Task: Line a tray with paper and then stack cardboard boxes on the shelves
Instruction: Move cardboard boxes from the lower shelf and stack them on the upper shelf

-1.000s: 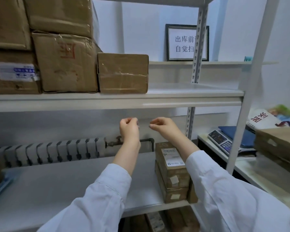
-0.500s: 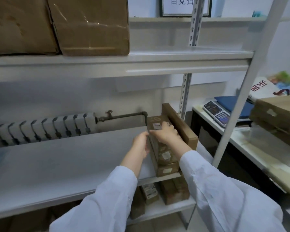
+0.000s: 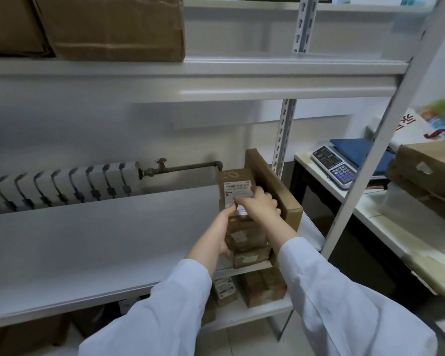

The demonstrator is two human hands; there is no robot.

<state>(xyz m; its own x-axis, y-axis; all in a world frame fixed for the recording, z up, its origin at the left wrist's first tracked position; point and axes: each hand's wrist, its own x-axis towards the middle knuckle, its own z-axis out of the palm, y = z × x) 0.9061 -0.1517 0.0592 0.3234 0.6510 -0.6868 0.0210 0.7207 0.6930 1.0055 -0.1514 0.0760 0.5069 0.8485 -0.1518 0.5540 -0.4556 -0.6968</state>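
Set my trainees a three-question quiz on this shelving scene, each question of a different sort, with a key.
1. True or false: the left hand and right hand both hold the stack of small boxes.
2. What stands just right of the stack? A) a bucket B) a flat box on edge C) a lamp
3. Fill in: the radiator lies to the stack's ____.
Key: 1 true; 2 B; 3 left.
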